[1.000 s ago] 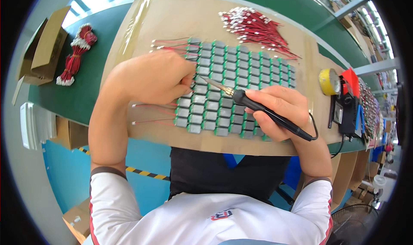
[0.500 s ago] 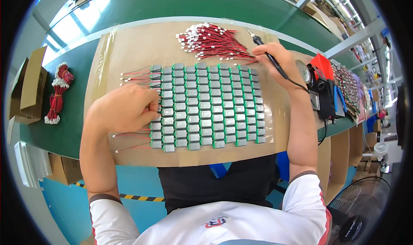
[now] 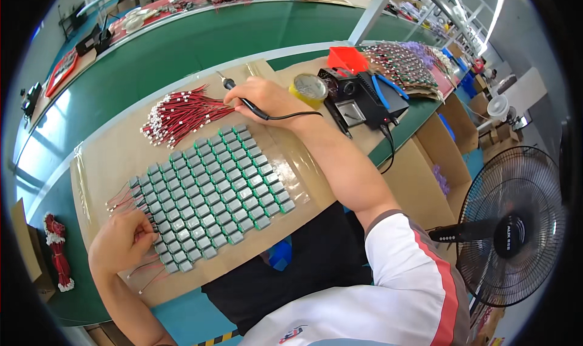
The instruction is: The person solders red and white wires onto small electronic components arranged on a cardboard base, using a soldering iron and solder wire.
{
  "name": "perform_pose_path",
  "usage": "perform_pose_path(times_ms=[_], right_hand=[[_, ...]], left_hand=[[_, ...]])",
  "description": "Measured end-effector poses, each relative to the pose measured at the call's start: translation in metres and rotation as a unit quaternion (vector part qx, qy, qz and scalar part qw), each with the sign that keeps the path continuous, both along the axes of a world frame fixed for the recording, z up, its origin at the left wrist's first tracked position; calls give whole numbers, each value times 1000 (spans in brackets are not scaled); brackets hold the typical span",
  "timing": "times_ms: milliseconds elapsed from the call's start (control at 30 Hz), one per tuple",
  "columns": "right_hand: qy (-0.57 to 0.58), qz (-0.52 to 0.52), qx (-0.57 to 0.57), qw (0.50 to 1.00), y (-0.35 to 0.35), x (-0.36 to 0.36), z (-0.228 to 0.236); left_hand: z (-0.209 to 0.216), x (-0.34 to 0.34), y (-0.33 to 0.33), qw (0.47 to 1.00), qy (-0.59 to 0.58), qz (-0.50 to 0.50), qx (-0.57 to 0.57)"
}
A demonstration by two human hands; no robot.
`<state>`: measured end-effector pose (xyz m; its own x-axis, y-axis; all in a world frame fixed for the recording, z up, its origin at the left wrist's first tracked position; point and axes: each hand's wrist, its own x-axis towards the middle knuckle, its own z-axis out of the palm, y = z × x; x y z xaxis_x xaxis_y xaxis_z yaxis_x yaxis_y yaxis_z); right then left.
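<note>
"Grey cells edged in green, all gridded up on brown cardboard over a green surface. What are the hands up to?"

"Right hand is curled around a black soldering iron, tip near the loose red wires. Left hand has its fingertips drawn together at the grid's left edge, can't make out what's pinched, if anything."

"Anything in the way?"

"Left hand hides a bit of that edge. Yellow tape roll is just beside the right wrist, then a black soldering station, blue-handled tool and red tray. Big fan off right."

"Any writing?"

"Pale lettering on the fan's hub, plus a small logo on the white shirt."
</note>
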<state>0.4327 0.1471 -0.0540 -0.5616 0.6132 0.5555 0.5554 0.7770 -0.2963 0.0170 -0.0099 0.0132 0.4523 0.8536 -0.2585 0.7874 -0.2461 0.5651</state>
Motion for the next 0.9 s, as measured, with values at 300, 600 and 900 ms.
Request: perform_pose_path(times_ms=[300, 600, 900], right_hand=[[39, 3, -13, 999, -4, 0, 6], [94, -49, -116, 988, -13, 3, 23], [195, -43, -151, 968, -23, -7, 27]], left_hand=[[1, -4, -3, 1000, 5, -26, 3], [-1, -5, -4, 999, 0, -31, 40], [0, -3, -6, 997, 21, -20, 70]])
